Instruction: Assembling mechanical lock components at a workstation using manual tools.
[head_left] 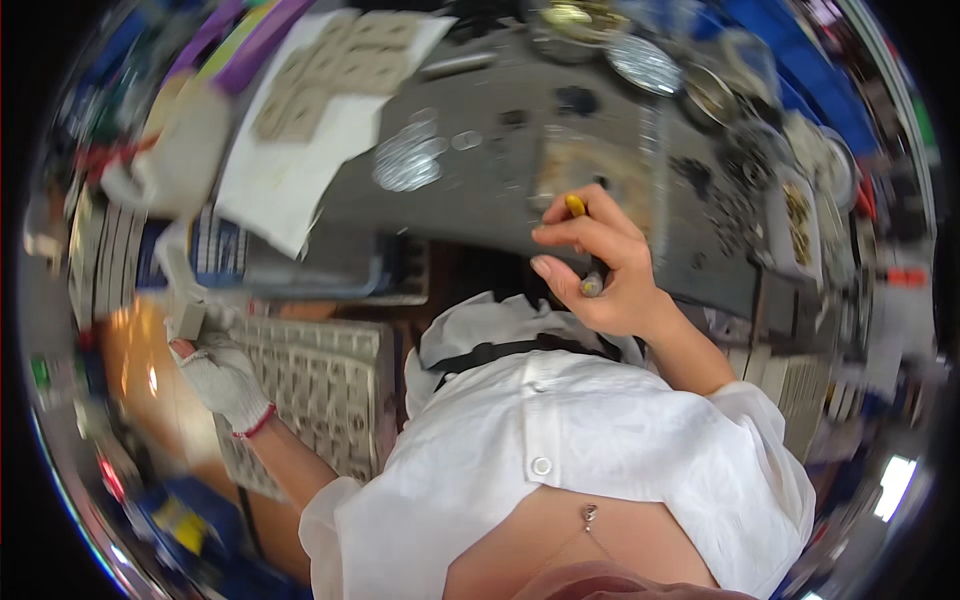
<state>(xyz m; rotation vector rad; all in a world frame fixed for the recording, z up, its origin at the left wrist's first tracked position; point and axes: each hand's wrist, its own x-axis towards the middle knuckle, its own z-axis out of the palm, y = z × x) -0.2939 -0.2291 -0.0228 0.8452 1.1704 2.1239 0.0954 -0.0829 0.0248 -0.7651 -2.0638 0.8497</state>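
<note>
My left hand (228, 380) wears a white knit glove with a red cuff and is out at the left, beside a stack of pale trays. Its thumb and fingers close on a small grey block (190, 322). Bare and raised over the bench's front edge, my right hand (615, 265) curls round a slim stick-like tool (575, 205). A yellow end shows by the fingers and a greyish end below the palm; its exact kind I cannot make out. The middle of the tool is hidden by my fingers.
Pale trays with rows of pockets (320, 400) stand at my left. On the grey bench (460, 200) are flat beige pieces (340, 65) on white paper, clear round bits (410, 155), a stained board (590, 180), a white box of brass parts (795, 225) and metal tins (645, 65).
</note>
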